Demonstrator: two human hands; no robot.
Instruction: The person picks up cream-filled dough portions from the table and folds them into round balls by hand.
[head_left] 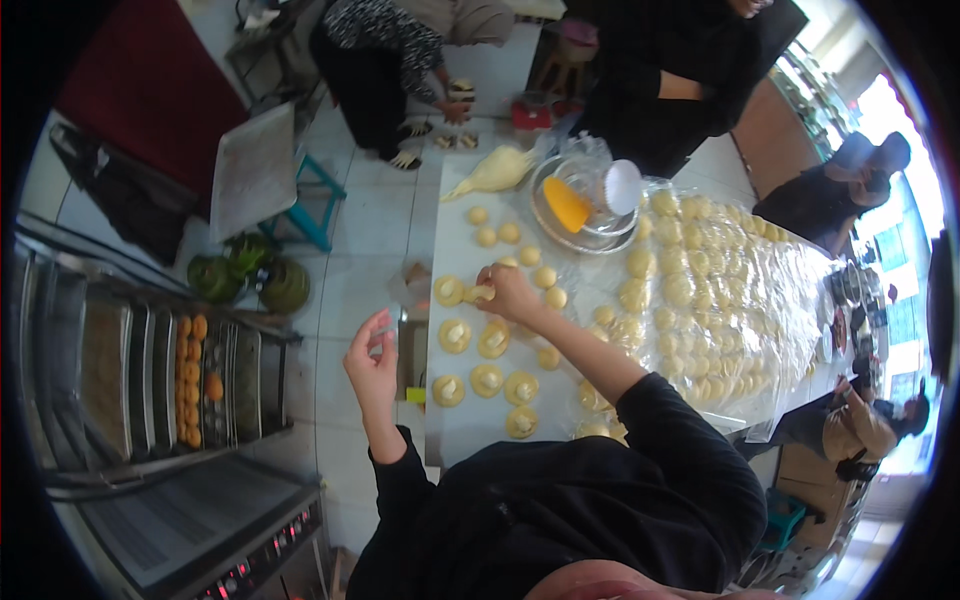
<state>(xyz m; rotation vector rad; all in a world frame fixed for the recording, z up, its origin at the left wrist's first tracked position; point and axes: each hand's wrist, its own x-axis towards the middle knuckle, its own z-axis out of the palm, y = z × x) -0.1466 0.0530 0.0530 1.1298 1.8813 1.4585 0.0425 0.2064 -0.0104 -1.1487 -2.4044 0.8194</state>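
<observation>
My right hand (pixel 508 292) pinches a small piece of pale dough (pixel 478 294) beside a flattened dough round (pixel 448 288) at the white table's (pixel 470 418) left edge. My left hand (pixel 372 355) is raised just off that edge, fingers apart and empty. Several flattened rounds with white filling (pixel 453 336) lie below my right hand, and small dough balls (pixel 529 256) lie above and beside it. A filled piping bag (pixel 495 172) rests at the far edge, near a metal bowl (pixel 560 240) holding an orange scraper (pixel 566 205) and a white round container (pixel 621 185).
Plastic-covered dough balls (pixel 700 300) fill the table's right. A tray rack with browned buns (pixel 190 380) stands left above an oven (pixel 200 540). A tray (pixel 250 165), teal stool (pixel 310 225) and green cylinders (pixel 280 285) are beyond. Several people (pixel 660 90) stand around the table's far and right sides.
</observation>
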